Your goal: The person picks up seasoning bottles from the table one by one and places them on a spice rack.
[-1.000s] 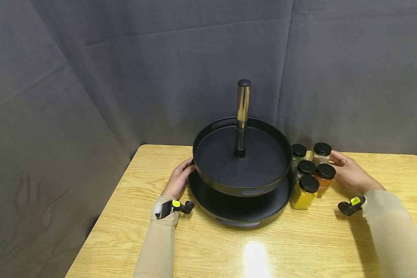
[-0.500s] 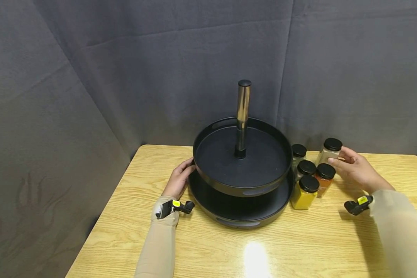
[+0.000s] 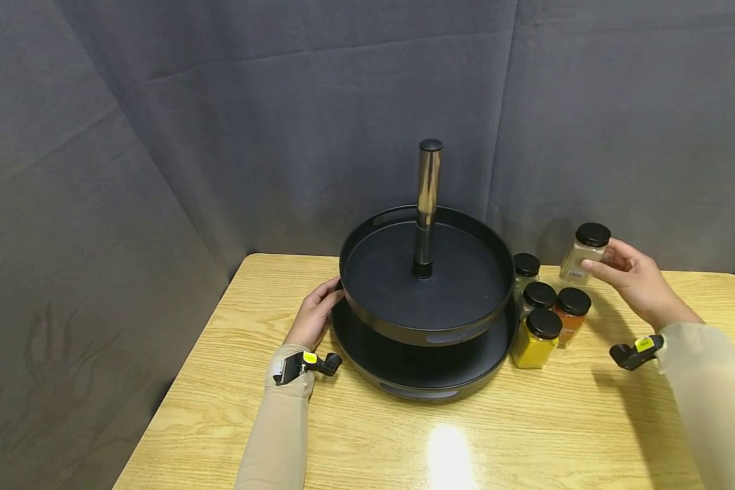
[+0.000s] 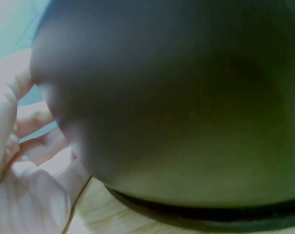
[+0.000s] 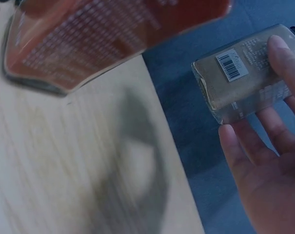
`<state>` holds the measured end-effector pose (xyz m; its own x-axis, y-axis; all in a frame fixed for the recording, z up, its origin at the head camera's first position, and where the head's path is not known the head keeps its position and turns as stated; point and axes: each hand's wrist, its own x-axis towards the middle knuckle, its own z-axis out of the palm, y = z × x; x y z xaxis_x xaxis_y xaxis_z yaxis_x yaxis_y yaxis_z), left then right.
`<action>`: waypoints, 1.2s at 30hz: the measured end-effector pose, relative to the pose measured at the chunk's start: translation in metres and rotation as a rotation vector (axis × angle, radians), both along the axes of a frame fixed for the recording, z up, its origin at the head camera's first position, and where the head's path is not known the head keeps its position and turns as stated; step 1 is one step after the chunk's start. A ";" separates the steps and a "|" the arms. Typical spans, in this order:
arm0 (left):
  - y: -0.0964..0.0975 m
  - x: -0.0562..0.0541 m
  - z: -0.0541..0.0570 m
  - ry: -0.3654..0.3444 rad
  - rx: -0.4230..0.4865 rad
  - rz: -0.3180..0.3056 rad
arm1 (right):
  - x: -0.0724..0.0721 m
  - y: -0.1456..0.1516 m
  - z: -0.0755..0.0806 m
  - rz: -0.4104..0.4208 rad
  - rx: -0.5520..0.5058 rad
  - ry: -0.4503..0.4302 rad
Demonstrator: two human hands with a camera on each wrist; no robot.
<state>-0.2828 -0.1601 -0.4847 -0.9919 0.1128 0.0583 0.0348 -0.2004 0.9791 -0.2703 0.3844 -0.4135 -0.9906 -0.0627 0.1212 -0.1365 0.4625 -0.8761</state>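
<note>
My left hand grips the left side of a black two-tier tray, its fingertips at the rims. In the left wrist view the fingers go partly out of sight behind the tray's dark wall. On the right, my right hand holds a spice jar with pale beige contents and a black lid, raised above the table and slightly tilted. The right wrist view shows thumb and fingers around this jar, a barcode label on its side.
Beside the tray's right rim stand several black-lidded jars, among them a yellow one and an orange-red one. A metal post rises from the upper tier. The wooden table ends at a grey curtain.
My right hand has lifted the beige spice jar from among the others, moving it up and to the right. The left hand stays at the tray.
</note>
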 end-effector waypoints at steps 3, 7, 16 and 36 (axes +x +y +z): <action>0.001 0.000 0.000 0.012 0.009 -0.002 | 0.002 -0.002 0.008 -0.022 0.034 -0.019; 0.001 0.000 0.000 0.007 0.011 0.004 | 0.003 -0.006 0.019 -0.032 0.073 -0.061; 0.000 0.000 -0.002 0.002 0.007 0.003 | 0.001 -0.014 0.034 -0.046 0.076 -0.070; 0.000 0.000 0.000 -0.006 -0.021 0.001 | 0.014 -0.074 0.080 -0.081 -0.130 0.087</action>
<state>-0.2825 -0.1602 -0.4845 -0.9924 0.1125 0.0499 0.0291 -0.1793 0.9834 -0.2561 0.3108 -0.3336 -0.9773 0.0386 0.2083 -0.1809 0.3590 -0.9156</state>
